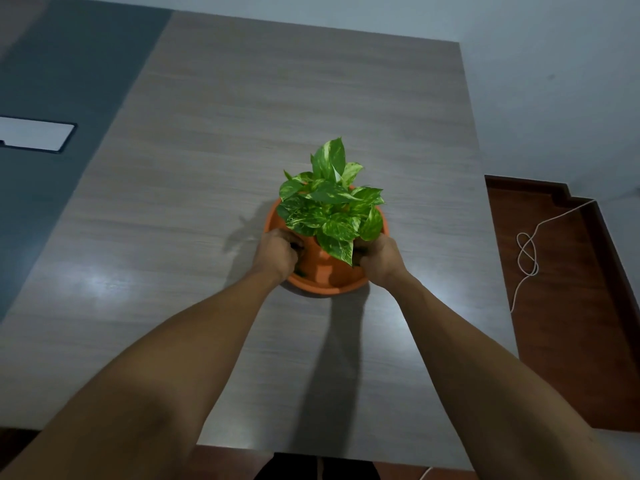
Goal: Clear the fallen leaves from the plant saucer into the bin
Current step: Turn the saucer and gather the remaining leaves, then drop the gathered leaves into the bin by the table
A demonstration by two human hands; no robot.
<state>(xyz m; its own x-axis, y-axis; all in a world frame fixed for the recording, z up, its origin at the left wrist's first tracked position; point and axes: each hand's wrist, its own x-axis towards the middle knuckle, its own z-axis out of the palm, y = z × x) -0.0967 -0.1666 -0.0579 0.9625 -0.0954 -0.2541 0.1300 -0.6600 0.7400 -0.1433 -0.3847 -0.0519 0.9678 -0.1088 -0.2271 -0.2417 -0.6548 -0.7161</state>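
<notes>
A green variegated plant [330,206] grows in an orange pot [320,258] that stands in an orange saucer [325,287] in the middle of the table. My left hand [275,254] grips the pot's left side and my right hand [379,259] grips its right side. A few dark bits of leaf show by my fingers at the saucer's left edge. The fingertips are hidden behind the pot and leaves. No bin is in view.
The grey wood-grain table [242,150] stretches far and left of the pot. Off its right edge is red-brown floor with a white cord [528,251] lying in loops. A white panel [34,133] sits on the dark surface at the far left.
</notes>
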